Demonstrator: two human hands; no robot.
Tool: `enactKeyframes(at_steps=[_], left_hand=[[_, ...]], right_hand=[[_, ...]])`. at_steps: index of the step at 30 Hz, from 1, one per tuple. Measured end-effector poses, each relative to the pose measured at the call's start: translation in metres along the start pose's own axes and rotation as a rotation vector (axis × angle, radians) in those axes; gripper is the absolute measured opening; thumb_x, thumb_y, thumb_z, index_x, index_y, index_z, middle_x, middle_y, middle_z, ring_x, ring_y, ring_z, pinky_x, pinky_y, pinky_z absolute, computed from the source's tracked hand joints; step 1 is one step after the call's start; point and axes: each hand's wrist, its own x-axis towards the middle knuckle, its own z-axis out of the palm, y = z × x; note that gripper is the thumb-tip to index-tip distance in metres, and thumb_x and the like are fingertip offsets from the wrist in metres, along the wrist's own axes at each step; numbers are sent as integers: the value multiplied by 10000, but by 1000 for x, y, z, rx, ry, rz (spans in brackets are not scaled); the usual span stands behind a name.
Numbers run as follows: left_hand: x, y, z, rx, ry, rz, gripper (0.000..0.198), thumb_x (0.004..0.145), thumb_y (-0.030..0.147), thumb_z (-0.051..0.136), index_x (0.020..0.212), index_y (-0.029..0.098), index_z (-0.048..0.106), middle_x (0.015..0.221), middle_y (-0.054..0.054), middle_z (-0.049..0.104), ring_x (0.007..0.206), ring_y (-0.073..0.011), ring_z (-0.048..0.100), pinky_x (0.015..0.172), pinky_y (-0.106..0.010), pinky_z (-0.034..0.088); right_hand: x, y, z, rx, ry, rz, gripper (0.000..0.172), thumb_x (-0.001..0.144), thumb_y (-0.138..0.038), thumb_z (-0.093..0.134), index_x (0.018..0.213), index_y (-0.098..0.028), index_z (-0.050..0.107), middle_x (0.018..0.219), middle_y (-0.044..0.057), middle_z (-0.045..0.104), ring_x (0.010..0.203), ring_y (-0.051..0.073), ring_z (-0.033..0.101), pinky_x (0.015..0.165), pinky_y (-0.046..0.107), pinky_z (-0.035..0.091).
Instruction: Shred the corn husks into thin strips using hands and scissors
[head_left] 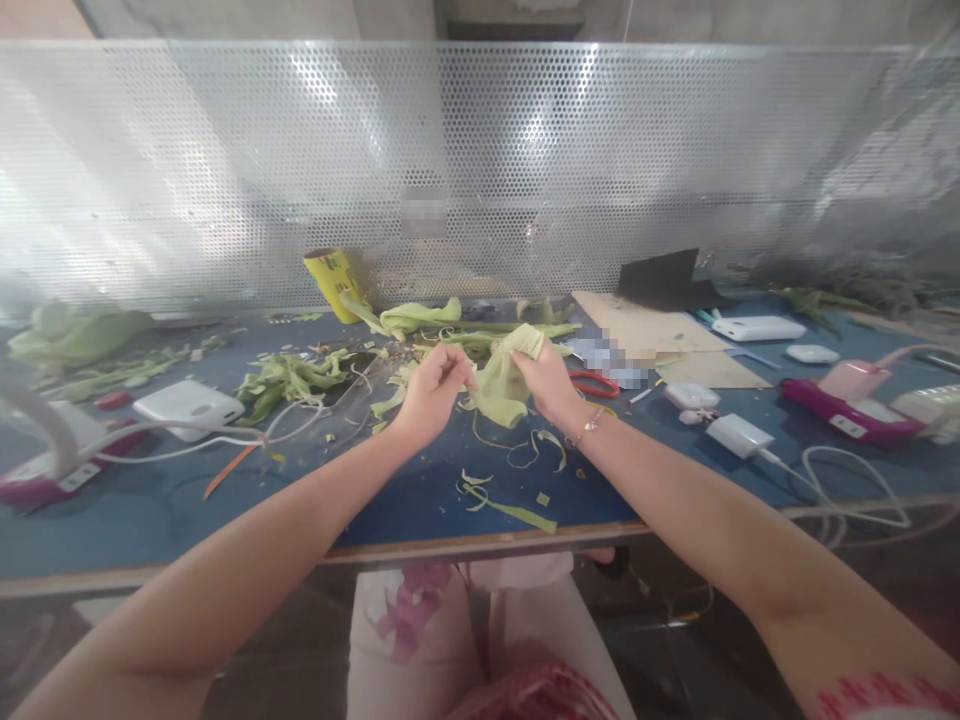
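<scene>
A limp, pale green leaf (501,388) is gripped near its upper right edge between the thumb and fingers of my right hand (549,382). My left hand (435,392) is closed in a pinch at the leaf's left edge. What lies between those fingertips is too small to make out. Below the hands, a narrow green strip (521,515) and thin curled peelings lie on the blue tabletop (420,500). Behind them is a bunched leaf with a stalk (421,316), and to the left a heap of wilted greens (296,382).
A yellow tube (334,285) leans by the perforated metal screen (480,150). Red-handled scissors (596,383) and brown card (652,330) lie right. White chargers (739,436), cables and a purple power strip (851,412) are farther right; a white box (189,408) sits left.
</scene>
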Motion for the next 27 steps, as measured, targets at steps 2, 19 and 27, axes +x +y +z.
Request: enactKeyframes(at_steps=[2, 19, 27], left_hand=[[0, 1, 0, -2, 8, -5, 105, 816, 249, 506, 730, 196, 473, 592, 31, 537, 586, -101, 519, 631, -263, 418], [9, -7, -1, -256, 85, -129, 157, 790, 261, 537, 709, 204, 415, 538, 68, 370, 431, -52, 334, 431, -207, 303], [8, -17, -1, -147, 41, -145, 104, 810, 240, 493, 738, 207, 427, 530, 66, 430, 474, -73, 451, 531, -228, 412]], right_hand=[[2, -1, -2, 22, 52, 39, 300, 702, -312, 532, 979, -196, 536, 977, 70, 636, 897, 224, 585, 836, 423, 455], [20, 3, -24, -48, 214, 6, 338, 746, -302, 510, 1065, -191, 528, 1061, 101, 623, 1007, 249, 565, 908, 437, 420], [8, -15, -19, -118, 101, -78, 264, 759, -306, 525, 994, -188, 542, 1016, 97, 634, 974, 244, 586, 889, 425, 438]])
